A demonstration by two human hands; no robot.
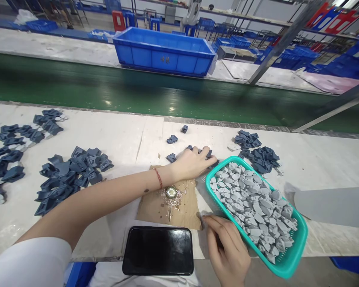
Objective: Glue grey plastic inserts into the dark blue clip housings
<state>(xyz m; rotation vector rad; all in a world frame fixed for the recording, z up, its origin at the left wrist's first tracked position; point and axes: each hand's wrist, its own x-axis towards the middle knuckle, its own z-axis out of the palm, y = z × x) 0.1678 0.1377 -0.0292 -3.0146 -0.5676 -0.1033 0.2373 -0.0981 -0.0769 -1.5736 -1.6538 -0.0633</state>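
Observation:
My left hand (194, 162) reaches across the brown board (155, 211), its fingers apart and bent over a few dark blue-grey plastic pieces; its fingertips are partly hidden among them. Two loose dark pieces, one angular (172, 139) and one small (184, 128), lie beyond it. A round metal disc (171, 192) sits on the board amid wet-looking specks. At the board's right edge, my right hand (227, 247) is closed, with something small and greyish at its fingertips that I cannot make out. Beside it stands a teal basket (299, 243) full of light grey pieces (251, 195).
A black phone (158, 251) lies at the front edge. Dark piles sit at left (68, 175), far left (6, 159) and behind the basket (260, 159). Beyond the table (122, 131) run a green belt (77, 89) and a blue crate (164, 56). Metal posts (275, 52) rise at right.

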